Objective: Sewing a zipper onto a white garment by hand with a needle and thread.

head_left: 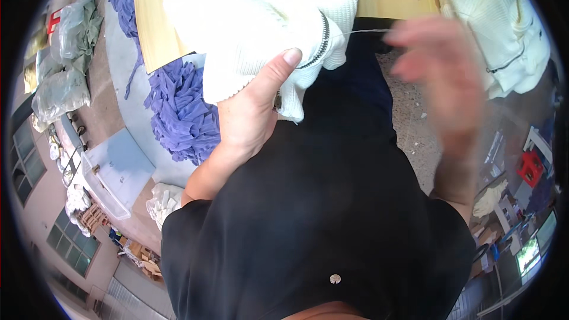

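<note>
A white ribbed knit garment (pixel 255 29) with a dark metal zipper (pixel 323 41) spreads out before me. My left hand (pixel 252 104) grips its near edge, thumb on top beside the zipper's end, the other fingers hidden beneath the cloth. From the fabric by the zipper a thin pale thread (pixel 364 31) runs taut to the right. It ends at the fingertips of my right hand (pixel 435 59), which is raised and smeared by motion. Whether a needle is also between those fingers cannot be made out.
Another white knit piece with a zipper (pixel 510 35) lies at the right on the yellowish wooden table (pixel 394 6). Heaps of purple fabric strips (pixel 181 112) sit left of the table. Farther left are clear plastic bags (pixel 62 95) and a pale blue panel (pixel 121 163).
</note>
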A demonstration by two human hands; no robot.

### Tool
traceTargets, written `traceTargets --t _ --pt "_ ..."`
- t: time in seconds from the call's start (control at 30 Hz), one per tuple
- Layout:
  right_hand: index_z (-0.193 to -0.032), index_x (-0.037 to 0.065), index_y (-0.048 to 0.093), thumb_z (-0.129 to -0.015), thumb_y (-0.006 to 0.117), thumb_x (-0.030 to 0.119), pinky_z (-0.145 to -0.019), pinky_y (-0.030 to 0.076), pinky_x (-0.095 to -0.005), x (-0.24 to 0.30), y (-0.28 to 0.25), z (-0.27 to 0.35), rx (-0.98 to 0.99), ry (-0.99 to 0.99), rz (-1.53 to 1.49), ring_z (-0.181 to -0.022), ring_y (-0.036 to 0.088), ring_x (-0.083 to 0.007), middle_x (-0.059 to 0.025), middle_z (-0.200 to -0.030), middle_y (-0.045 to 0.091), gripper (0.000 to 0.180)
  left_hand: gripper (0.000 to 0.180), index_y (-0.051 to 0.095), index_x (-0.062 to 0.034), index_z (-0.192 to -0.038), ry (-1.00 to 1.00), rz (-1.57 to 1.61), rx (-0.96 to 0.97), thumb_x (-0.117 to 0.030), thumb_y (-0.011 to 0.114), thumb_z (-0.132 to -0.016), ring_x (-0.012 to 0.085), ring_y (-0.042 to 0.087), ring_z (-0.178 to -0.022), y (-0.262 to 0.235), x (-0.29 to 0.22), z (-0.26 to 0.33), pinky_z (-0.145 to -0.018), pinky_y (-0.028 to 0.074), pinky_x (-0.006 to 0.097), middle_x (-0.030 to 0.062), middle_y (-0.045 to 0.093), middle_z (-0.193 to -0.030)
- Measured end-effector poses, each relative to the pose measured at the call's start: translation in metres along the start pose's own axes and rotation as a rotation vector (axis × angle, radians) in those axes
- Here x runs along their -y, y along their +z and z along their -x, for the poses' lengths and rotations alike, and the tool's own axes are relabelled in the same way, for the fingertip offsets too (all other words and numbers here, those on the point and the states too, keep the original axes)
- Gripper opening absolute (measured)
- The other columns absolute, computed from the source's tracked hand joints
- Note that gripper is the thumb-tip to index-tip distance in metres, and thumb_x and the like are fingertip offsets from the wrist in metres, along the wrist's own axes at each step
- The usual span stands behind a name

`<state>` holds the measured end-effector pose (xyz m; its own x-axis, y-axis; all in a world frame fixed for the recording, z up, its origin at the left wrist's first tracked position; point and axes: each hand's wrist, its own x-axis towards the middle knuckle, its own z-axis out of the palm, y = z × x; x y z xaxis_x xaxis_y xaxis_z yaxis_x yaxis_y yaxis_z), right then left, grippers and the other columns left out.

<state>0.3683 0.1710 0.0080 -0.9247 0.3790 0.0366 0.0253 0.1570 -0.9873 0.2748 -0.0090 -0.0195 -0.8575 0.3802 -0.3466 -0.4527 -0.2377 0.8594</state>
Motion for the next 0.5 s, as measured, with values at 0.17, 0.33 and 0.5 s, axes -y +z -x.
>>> traceTargets --t 0.17,0.33,0.5 --pt "-0.090 0.001 0.063 -0.078 0.063 -0.009 -0.055 0.041 -0.0252 -0.019 0.040 -0.007 0.064 -0.357 0.316 -0.066 0.053 -0.0175 -0.0073 -0.078 0.052 0.015 0.030 0.056 0.0020 -0.109 -0.091 0.049 0.017 0.004 0.066 -0.081 0.0167 0.061 -0.091 0.001 -0.005 0.001 -0.080 0.048 0.028 0.0094 0.063 -0.100" --pt "-0.091 0.001 0.063 -0.077 0.064 -0.008 -0.051 0.036 -0.0261 -0.020 0.044 -0.009 0.096 -0.330 0.299 -0.059 0.048 -0.0146 -0.0051 -0.072 0.049 0.016 0.029 0.057 0.0023 -0.109 -0.139 0.079 -0.003 0.003 0.065 -0.081 0.0170 0.061 -0.091 -0.002 -0.004 -0.001 -0.081 0.048 0.028 0.0096 0.063 -0.100" --pt "-0.088 0.000 0.062 -0.080 0.061 -0.008 -0.051 0.037 -0.0236 -0.022 0.044 -0.012 0.095 -0.321 0.270 -0.059 0.048 -0.0128 -0.0044 -0.073 0.051 0.012 0.030 0.057 0.0031 -0.109 -0.164 0.092 0.014 0.003 0.065 -0.081 0.0183 0.062 -0.089 -0.003 -0.006 -0.002 -0.079 0.050 0.029 0.0106 0.064 -0.099"
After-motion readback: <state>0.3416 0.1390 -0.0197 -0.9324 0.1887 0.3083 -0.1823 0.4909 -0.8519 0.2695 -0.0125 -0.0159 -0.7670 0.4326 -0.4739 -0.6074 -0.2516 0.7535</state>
